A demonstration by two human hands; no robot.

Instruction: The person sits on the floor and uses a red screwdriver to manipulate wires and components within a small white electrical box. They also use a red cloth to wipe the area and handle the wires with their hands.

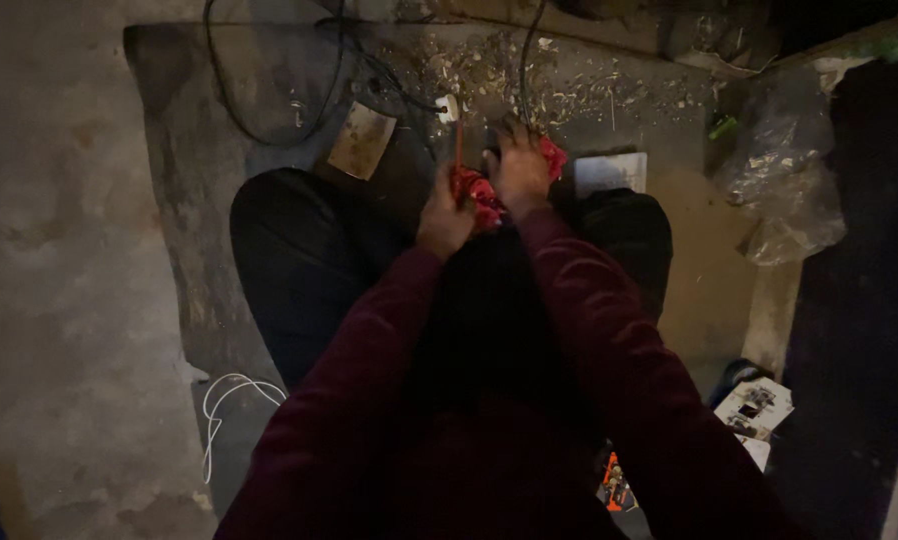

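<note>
I sit on the floor with my knees spread, in dark trousers and dark red sleeves. My left hand (444, 222) and my right hand (519, 170) are pressed together over a bunch of red material (481, 195), which looks like cloth or bundled wire. Both hands grip it. A thin red strand (458, 145) rises from the bundle between my hands. What lies under my right palm is hidden.
A dark mat (199, 180) covers the concrete floor, strewn with shavings (569, 85) at the far edge. Black cables (269, 125) loop there beside a small white plug (447, 107), a tan card (361, 140), a white box (611, 172), crumpled plastic (784, 180) and a white cord (224, 400).
</note>
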